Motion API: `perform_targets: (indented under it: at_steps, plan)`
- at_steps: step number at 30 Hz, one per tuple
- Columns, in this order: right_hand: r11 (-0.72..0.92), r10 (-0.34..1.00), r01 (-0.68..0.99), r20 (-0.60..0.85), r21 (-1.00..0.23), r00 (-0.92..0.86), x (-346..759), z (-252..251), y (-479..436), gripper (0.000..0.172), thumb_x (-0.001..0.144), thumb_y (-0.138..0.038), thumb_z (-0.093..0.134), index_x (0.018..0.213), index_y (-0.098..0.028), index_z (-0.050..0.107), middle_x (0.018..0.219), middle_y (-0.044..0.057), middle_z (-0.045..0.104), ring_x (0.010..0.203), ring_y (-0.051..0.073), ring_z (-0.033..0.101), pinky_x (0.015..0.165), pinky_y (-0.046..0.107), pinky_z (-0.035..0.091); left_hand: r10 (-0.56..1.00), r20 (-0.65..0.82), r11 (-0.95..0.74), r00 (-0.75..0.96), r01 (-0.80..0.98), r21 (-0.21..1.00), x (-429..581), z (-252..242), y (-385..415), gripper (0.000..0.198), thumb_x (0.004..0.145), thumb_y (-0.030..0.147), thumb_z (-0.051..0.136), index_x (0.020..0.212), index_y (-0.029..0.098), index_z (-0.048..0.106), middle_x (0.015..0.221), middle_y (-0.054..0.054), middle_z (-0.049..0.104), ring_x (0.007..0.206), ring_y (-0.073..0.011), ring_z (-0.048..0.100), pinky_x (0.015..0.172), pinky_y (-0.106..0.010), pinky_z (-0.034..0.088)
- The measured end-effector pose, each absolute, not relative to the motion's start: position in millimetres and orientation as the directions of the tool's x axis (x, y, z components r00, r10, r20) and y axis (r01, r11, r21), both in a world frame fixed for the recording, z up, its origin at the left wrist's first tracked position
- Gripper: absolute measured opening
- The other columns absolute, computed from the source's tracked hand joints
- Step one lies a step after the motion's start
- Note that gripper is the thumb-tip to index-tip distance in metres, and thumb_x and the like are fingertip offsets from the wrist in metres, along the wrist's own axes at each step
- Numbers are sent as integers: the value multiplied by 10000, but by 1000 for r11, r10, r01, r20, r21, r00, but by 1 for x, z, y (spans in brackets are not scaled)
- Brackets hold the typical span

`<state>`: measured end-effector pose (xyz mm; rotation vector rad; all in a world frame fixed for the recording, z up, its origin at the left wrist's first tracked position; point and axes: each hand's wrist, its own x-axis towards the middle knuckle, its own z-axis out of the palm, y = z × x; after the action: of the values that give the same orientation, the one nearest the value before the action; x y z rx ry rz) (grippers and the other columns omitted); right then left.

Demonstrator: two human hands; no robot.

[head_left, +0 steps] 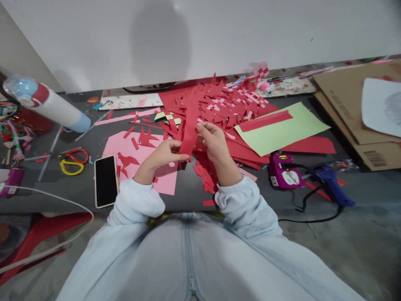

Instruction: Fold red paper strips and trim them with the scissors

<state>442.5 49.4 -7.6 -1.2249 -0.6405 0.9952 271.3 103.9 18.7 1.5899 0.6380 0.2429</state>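
Note:
A long red paper strip (pixel 190 121) is held upright-slanted between my two hands, above the pile of paper. My left hand (pixel 166 155) grips its lower end between thumb and fingers. On the strip's right edge, my right hand (pixel 212 140) pinches with thumb and forefinger. Behind them spreads a heap of red paper scraps (pixel 219 100), some woven with pink checks. Under and left of my left hand lies a pink sheet (pixel 163 184) bearing a small red fish-like cutout (pixel 145 138) with an eye and other red pieces.
Left: a black-screened phone (pixel 105 182), scissors (pixel 73 162) with red and yellow handles, and a white-and-blue bottle (pixel 52 102). Right: a light green sheet (pixel 275 136) under a red strip, a purple box (pixel 285 171), a blue glue gun (pixel 333 184) with a cable, and cardboard (pixel 347 96).

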Motion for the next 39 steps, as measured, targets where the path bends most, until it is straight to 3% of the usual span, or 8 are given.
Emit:
perform_targets:
  at_steps: [6,17,20,23,26,29,35,39]
  plan:
    - [78,869,-350,-109,-934,483,446,-11,51,364,613,-466,822,727,-198,603,578,-70,530,450,49,381,447,210,339,528,-215,-164,822,346,924,271,23,106,415,765,458,685,579,175,446,581,59,373,535,-72,354,533,-245,291]
    - [86,811,-300,-108,-950,575,442,-15,54,424,699,-437,713,977,-254,452,706,-67,576,530,88,506,505,224,397,786,-218,105,578,223,969,274,21,105,264,739,390,694,857,155,694,807,-27,674,690,-127,578,670,-269,448]
    - [72,795,-197,-63,-978,604,444,-16,58,361,756,-407,633,982,-270,387,758,-60,557,546,92,492,531,235,405,820,-219,143,528,180,973,275,17,108,248,720,363,693,849,152,695,809,-27,686,679,-122,580,659,-261,451]
    - [64,824,81,98,-995,559,446,-9,58,225,788,-310,574,940,-253,418,776,-38,515,603,110,490,615,277,444,836,-228,179,499,146,973,277,14,109,250,706,355,693,844,147,690,775,-21,682,669,-121,574,647,-254,446]
    - [59,887,510,280,-858,367,444,7,48,171,769,-163,537,932,-211,523,845,34,566,788,183,554,783,361,467,839,-193,151,508,125,981,280,17,109,215,697,315,686,824,142,676,752,-11,669,672,-117,565,662,-251,438]
    - [47,932,762,303,-646,199,440,24,29,271,766,-82,479,991,-177,595,964,117,588,887,250,562,849,426,452,789,-161,57,593,191,980,283,24,106,165,723,285,660,788,134,665,723,-3,636,663,-116,549,656,-254,419]
    - [39,916,936,388,-351,107,437,45,-19,229,845,-149,494,1030,-205,617,1017,126,559,984,300,512,873,468,425,642,-104,-180,759,281,943,284,53,90,122,778,218,614,703,127,643,619,23,520,577,-82,430,589,-242,352]
    - [51,917,959,394,-280,66,432,54,-50,192,871,-188,513,1020,-222,629,983,106,544,954,280,496,848,437,425,599,-120,-233,792,316,920,273,70,75,141,803,241,606,734,128,655,592,32,480,528,-68,376,540,-238,305]
